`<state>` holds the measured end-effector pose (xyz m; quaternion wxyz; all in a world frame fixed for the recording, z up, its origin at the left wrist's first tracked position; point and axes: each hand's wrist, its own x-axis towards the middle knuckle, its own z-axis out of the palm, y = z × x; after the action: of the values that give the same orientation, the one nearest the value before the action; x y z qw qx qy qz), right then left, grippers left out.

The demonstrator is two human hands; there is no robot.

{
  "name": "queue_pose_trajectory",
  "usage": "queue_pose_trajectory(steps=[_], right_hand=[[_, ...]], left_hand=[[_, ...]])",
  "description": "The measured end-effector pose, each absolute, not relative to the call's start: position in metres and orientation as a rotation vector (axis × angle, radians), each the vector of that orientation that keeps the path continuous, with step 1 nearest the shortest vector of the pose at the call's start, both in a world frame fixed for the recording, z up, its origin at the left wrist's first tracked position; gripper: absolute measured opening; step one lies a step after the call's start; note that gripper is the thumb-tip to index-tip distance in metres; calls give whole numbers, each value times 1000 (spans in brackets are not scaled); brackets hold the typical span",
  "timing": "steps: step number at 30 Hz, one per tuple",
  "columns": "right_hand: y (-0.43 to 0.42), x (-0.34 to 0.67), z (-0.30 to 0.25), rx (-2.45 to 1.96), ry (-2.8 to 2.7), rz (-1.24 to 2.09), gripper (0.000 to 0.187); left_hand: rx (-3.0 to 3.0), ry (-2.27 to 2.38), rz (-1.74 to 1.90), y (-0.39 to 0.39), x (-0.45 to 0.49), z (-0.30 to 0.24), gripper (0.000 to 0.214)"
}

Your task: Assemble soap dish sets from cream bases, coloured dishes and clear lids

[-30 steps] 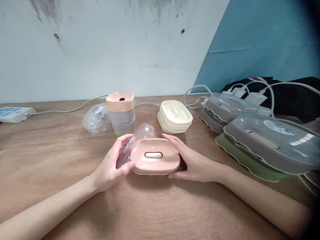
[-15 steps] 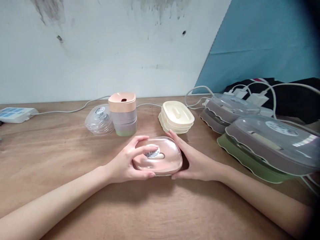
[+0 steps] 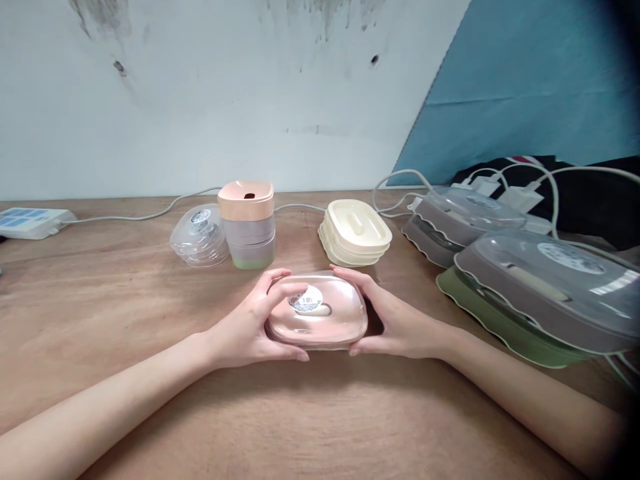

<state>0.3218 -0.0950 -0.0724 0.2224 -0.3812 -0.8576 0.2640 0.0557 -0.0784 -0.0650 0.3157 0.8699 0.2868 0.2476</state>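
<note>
A pink plastic box with a clear lid (image 3: 345, 313) sits on the wooden table in front of me. The lid carries a round printed sticker, and a pale oval piece shows through it. My left hand (image 3: 260, 323) wraps round the box's left end, thumb at the near edge, one finger lying over the lid by the sticker. At the opposite end, my right hand (image 3: 390, 317) grips with its thumb near the front corner and its fingers at the far corner. The base of the box is mostly hidden by my hands and the lid.
Behind stand nested clear lids (image 3: 200, 233), a stack of peach, grey and green boxes (image 3: 249, 230), and a pile of cream trays (image 3: 356, 230). Large lidded grey and green containers (image 3: 540, 293) fill the right side, near cables and plugs. A white power strip (image 3: 35, 222) lies far left.
Both hands stay round the box, which sits almost in the same place. My left finger has shifted slightly on the lid, baring more of the sticker. The view has moved a little.
</note>
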Motion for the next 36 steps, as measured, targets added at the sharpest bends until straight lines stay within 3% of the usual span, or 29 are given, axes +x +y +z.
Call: queue_pose_trajectory(steps=[12,19,36], right_hand=[[-98,319,-71,-1053,-2300,840,92],[-97,318,-71,-1087,-2292,797,92],[-94,323,-77,-1024,-2313,686,87]], left_hand=[[2320,746,650,-78,57,-57,71],[2301,820,519,-82,58,-48,62],[2466,681,563,-84,54,-55,67]])
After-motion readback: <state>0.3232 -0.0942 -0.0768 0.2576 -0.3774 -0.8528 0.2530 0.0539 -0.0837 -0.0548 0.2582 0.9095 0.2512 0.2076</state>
